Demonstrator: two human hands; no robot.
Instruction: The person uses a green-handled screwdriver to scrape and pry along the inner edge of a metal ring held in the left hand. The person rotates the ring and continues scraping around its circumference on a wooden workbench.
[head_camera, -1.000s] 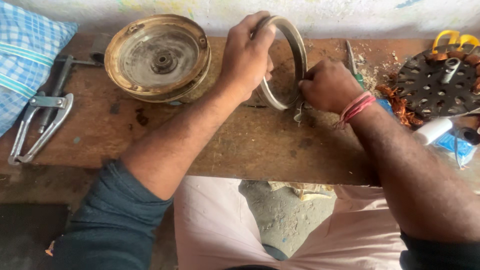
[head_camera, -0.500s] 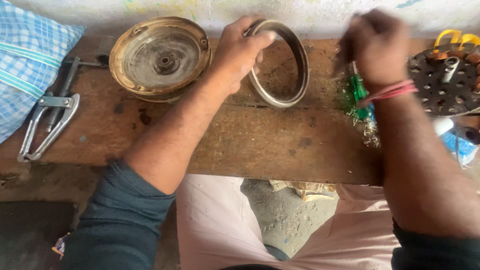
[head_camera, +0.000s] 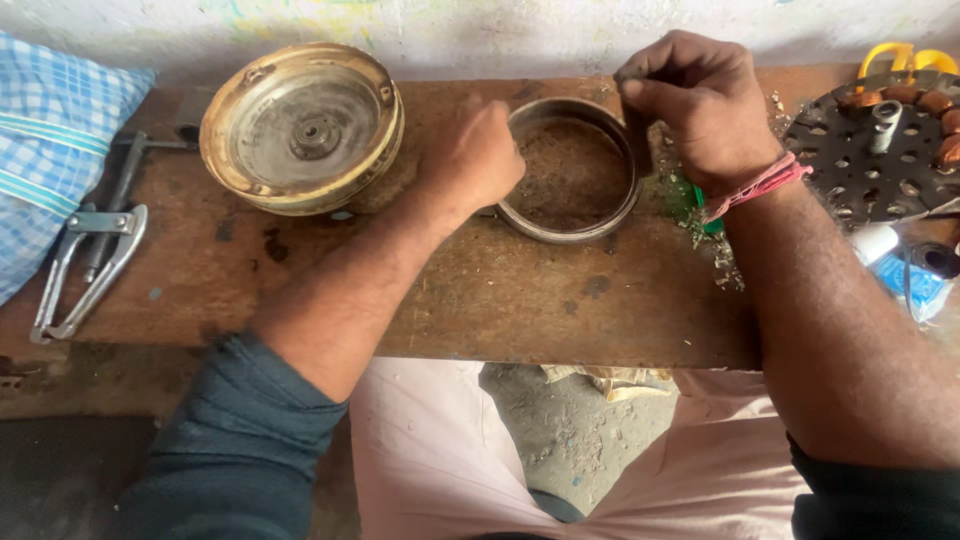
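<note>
A grey metal ring (head_camera: 560, 232) lies flat on the worn wooden bench (head_camera: 480, 300). My left hand (head_camera: 475, 155) is closed on the ring's left rim, knuckles up. At the ring's far right rim, the fingers of my right hand (head_camera: 700, 105) pinch what looks like a thin dark tool (head_camera: 637, 140) that runs down against the rim. A red thread band circles my right wrist. A green handle (head_camera: 703, 200) shows on the bench just under that wrist, among metal shavings.
A round brass-coloured drum (head_camera: 300, 125) sits at the back left. A metal puller tool (head_camera: 85, 265) and a blue checked cloth (head_camera: 50, 140) are at the far left. A dark perforated disc with copper coils (head_camera: 880, 150) is at the right.
The ring, held tilted on edge earlier, now lies flat on the bench. My right hand swung out to the right, then came back to the ring's right rim.
</note>
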